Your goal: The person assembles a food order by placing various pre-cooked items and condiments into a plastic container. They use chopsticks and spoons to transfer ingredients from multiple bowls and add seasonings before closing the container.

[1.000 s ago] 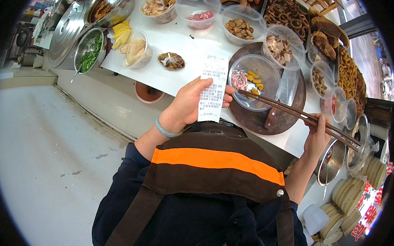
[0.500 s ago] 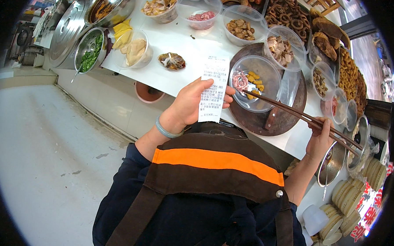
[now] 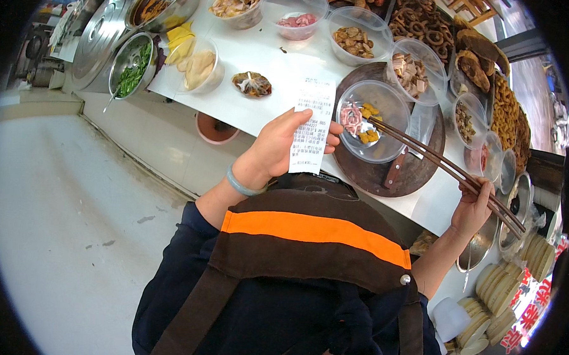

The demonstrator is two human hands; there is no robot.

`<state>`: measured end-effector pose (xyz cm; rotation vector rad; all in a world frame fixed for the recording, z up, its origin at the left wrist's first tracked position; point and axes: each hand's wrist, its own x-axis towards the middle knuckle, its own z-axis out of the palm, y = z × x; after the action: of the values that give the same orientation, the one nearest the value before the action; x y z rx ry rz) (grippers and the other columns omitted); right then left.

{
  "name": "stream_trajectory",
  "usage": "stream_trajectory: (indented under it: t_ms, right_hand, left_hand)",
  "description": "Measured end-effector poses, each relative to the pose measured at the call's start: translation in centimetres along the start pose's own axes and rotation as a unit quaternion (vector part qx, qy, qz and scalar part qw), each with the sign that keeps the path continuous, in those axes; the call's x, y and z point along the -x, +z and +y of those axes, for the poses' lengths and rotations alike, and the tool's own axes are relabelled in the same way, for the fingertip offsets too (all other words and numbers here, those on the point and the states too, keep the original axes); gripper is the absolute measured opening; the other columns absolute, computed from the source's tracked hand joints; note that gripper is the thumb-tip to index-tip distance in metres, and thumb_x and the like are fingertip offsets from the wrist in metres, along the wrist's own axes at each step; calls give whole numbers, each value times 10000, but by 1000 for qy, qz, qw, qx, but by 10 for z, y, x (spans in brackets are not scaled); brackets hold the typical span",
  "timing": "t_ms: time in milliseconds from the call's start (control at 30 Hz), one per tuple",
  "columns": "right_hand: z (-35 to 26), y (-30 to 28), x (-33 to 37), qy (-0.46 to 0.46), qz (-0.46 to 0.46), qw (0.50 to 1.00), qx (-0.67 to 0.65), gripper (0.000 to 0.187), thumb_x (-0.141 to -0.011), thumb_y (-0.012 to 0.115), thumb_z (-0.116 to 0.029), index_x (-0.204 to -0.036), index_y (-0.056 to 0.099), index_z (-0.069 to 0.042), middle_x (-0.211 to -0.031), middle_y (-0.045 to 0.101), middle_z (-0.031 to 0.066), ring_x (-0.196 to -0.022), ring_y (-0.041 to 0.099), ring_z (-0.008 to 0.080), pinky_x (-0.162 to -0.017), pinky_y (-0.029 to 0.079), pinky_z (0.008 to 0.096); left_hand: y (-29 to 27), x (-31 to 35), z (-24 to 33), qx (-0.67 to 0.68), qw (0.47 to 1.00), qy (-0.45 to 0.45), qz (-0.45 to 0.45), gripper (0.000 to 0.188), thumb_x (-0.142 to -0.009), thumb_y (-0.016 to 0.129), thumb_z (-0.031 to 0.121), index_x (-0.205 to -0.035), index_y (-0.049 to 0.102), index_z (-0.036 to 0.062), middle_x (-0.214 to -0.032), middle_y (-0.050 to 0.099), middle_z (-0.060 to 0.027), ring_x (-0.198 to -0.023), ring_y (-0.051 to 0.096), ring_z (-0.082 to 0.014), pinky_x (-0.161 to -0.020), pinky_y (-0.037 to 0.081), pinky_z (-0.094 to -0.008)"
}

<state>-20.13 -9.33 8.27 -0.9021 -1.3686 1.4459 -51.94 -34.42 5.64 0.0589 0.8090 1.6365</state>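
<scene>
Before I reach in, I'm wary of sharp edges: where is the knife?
In the head view, right of centre, the knife lies on the round chopping board, right of the clear bowl standing there, with the chopsticks crossing above it.

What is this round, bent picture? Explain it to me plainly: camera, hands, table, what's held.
There is no machine here, just a person using bare hands. A wide fisheye camera on the head looks down, so straight edges bend; the picture's left is the person's left. The left hand holds a printed paper slip. The right hand holds long brown chopsticks, tips at the yellow pieces beside pink pieces in a clear bowl. That bowl sits on a round dark board. On the white table stand more clear tubs of food.
</scene>
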Motion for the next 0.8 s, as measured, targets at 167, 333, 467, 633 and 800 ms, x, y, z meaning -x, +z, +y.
stream_trajectory:
  t_ms: [167, 333, 467, 633, 800]
  right_hand:
    - [4, 17, 5, 9, -20, 1000, 15, 221, -963, 494, -181, -895, 560, 18, -838, 609, 144, -709, 574, 222, -669, 472, 337]
    - [7, 34, 8, 11, -20, 998, 53, 200, -962, 484, -160, -898, 553, 17, -832, 616, 139, -703, 576, 205, -662, 470, 318]
    - [8, 40, 10, 8, -17, 998, 63, 195, -964, 478, -154, -901, 551, 16, -829, 615, 132, -704, 577, 200, -660, 470, 312]
    - [9, 44, 11, 5, -24, 994, 102, 202, -969, 474, -166, -901, 547, 10, -829, 612, 121, -712, 578, 190, -661, 470, 302]
    - [10, 46, 11, 1, -37, 994, 105, 207, -972, 474, -177, -902, 544, 5, -836, 611, 115, -714, 575, 179, -663, 472, 297]
  left_hand:
    - [-1, -1, 0, -1, 1000, -1, -1, 418, -993, 275, 216, -1267, 387, -78, -1150, 569, -270, -958, 633, -317, -838, 552, -412]
    - [-3, -2, 0, 0, 1000, -1, -4, 424, -992, 266, 216, -1276, 382, -77, -1155, 564, -274, -960, 633, -317, -841, 552, -409]
    - [-4, -3, 0, 9, 1000, -1, -8, 430, -990, 266, 217, -1283, 377, -77, -1158, 562, -275, -959, 634, -316, -842, 552, -407]
    - [-5, -2, 1, 15, 1000, -5, -10, 432, -986, 271, 214, -1289, 374, -75, -1164, 562, -272, -965, 633, -315, -842, 551, -408]
    - [-6, -3, 2, 22, 1000, -8, -11, 436, -983, 278, 219, -1296, 372, -70, -1169, 561, -271, -965, 633, -320, -841, 549, -409]
